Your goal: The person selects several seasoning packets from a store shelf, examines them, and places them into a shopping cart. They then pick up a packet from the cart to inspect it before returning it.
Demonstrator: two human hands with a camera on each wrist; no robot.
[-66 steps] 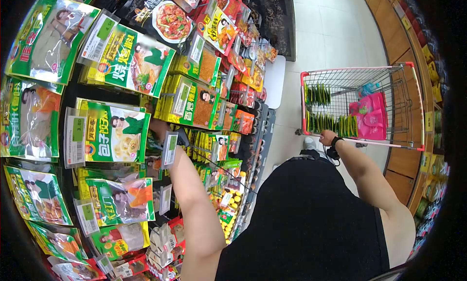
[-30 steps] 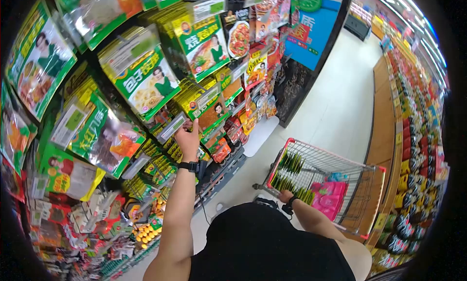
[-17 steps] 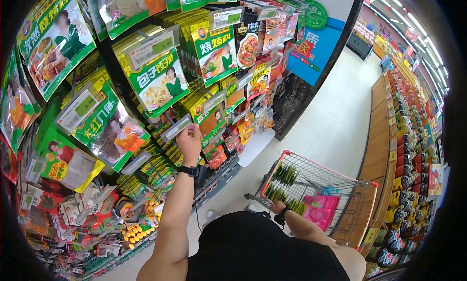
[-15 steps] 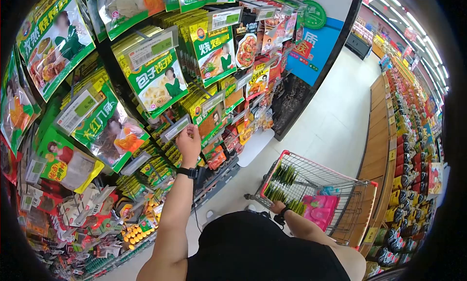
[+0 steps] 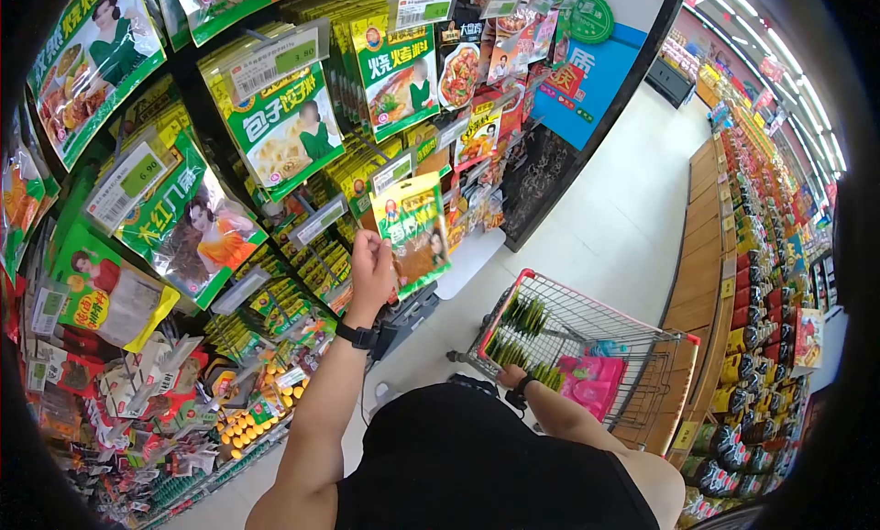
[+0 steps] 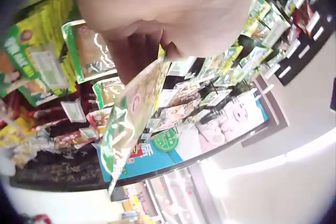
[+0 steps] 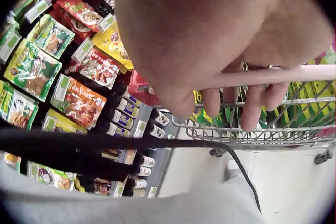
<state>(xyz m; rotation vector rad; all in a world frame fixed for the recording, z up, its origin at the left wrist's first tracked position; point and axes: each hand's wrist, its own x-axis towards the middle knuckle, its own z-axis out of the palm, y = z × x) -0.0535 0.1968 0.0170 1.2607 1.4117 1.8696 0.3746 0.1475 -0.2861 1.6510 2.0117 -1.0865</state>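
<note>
My left hand (image 5: pixel 372 259) pinches a yellow-green seasoning packet (image 5: pixel 414 232) just off the rack of hanging packets (image 5: pixel 275 145). In the left wrist view the same packet (image 6: pixel 134 116) hangs edge-on from my fingers (image 6: pixel 134 56). Lower right, my right hand (image 5: pixel 510 376) grips the pink handle bar (image 7: pixel 294 75) of a wire shopping cart (image 5: pixel 596 333); in the right wrist view its fingers (image 7: pixel 252 106) curl round the bar. The cart holds several green packets (image 5: pixel 522 319) and a pink bag (image 5: pixel 591 379).
Pegs with price tags (image 5: pixel 266 58) stick out of the rack on my left. Low shelves of bottles and sachets (image 7: pixel 126 108) run along its base. A wooden shelf unit (image 5: pixel 733 282) with goods lines the right side. Pale tiled aisle floor (image 5: pixel 623 191) stretches ahead.
My left hand has drawn back from the peg with one seasoning packet pinched in it; before, it was reaching in among the hanging packets. The right hand stays on the cart handle.
</note>
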